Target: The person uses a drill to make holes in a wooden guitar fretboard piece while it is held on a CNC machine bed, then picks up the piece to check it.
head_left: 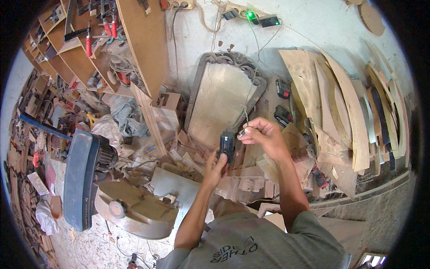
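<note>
plainly, shelving (139, 40) holds clamps (88, 46), left fingers (222, 158) a black block (227, 140).

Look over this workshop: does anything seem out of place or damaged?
Two reddish-brown patches break the white wall above the grey carved frame, perhaps chipped plaster. Pale wooden offcuts lie jumbled below it, looking untidy. The black rectangular block in the left hand shows no obvious damage.

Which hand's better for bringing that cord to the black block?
Probably the right hand: its fingertips seem to pinch the end of the cord, close beside the black block. The left hand is busy gripping the block from below.
</note>
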Tool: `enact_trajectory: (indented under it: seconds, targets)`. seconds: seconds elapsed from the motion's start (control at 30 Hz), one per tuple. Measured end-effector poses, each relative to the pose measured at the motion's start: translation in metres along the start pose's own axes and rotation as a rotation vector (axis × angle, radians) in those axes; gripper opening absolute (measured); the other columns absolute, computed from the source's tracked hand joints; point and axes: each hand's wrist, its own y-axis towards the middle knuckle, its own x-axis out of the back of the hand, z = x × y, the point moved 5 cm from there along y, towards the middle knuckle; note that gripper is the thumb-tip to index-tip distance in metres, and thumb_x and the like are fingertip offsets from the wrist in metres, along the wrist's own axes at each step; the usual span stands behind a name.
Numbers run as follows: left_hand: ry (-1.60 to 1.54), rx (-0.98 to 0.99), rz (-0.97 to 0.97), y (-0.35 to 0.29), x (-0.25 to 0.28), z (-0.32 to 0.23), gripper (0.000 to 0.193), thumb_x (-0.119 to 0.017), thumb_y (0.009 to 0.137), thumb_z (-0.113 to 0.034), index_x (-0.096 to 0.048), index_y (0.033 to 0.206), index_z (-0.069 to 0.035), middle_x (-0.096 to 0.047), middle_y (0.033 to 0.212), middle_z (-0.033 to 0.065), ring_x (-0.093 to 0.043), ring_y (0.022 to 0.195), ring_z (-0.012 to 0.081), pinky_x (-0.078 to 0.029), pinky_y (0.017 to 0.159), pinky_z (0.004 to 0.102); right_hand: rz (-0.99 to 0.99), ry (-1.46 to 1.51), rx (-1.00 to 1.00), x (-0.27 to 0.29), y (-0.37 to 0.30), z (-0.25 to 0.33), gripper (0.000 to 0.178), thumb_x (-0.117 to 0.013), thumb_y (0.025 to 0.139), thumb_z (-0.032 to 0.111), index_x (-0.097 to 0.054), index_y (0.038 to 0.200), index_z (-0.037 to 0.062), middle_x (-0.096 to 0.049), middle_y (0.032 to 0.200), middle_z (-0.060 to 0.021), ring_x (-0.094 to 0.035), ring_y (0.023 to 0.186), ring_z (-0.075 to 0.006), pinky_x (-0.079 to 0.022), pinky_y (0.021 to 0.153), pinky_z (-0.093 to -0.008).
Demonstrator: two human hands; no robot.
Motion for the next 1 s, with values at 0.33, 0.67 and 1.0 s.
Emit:
enact_trajectory:
  seconds: [0.33,0.67,1.0]
  targets:
    - [-0.662,0.295,0.052,-0.011,-0.029,-0.004,0.067,-0.039,0.1,-0.061,-0.053,0.129,-0.003,-0.068,0.097,0.0087,-0.029,0.044,0.0043,-0.023,0.037,0.0194,-0.157,-0.195,0.327,-0.015,0.005,-0.028,0.011,-0.069,0.093,0.007,-0.066,0.099,-0.0016,-0.071,0.09,-0.0043,-0.065,0.085,-0.0078,-0.053,0.074,-0.024]
    - [-0.535,0.359,-0.07,-0.014,-0.04,-0.016,0.06,-0.042,0.1,-0.06,-0.055,0.124,-0.006,-0.068,0.093,0.0086,-0.026,0.043,0.0047,-0.022,0.038,0.0199,-0.243,-0.377,0.392,-0.017,0.004,-0.025,0.013,-0.07,0.092,0.01,-0.067,0.096,-0.0016,-0.072,0.086,-0.0068,-0.068,0.081,-0.01,-0.054,0.07,-0.0259]
    - [-0.259,0.321,-0.132,-0.01,-0.035,-0.031,0.046,-0.047,0.101,-0.053,-0.059,0.106,-0.009,-0.069,0.088,0.0068,-0.032,0.047,0.0045,-0.025,0.041,0.021,-0.251,-0.264,0.288,-0.013,0.005,-0.045,0.016,-0.069,0.093,0.013,-0.067,0.097,-0.0025,-0.072,0.089,-0.0067,-0.067,0.082,-0.0113,-0.053,0.069,-0.0281]
